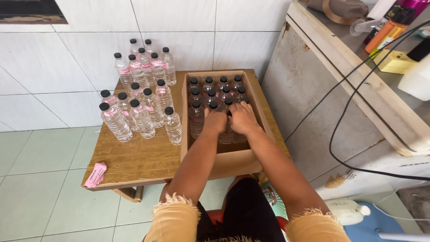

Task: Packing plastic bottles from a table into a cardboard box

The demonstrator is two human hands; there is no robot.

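Both hands are inside the cardboard box (251, 161) on the wooden counter (134, 157). The left hand (215, 122) and the right hand (244, 118) lie side by side, fingers curled down over the black caps of the front row of small water bottles in the box (210, 96). Whether the fingers really close around one bottle cannot be told, because the hands hide it.

These bottles look full, so each is probably a little heavy for its size. The clear plastic wall seems thin, smooth and likely slippery, and it would give under a squeeze. The hard cap and neck, directly under the palms, look like the firmest place to hold.

To the left of the left hand, more bottles with pink labels (143, 116) stand on the counter.
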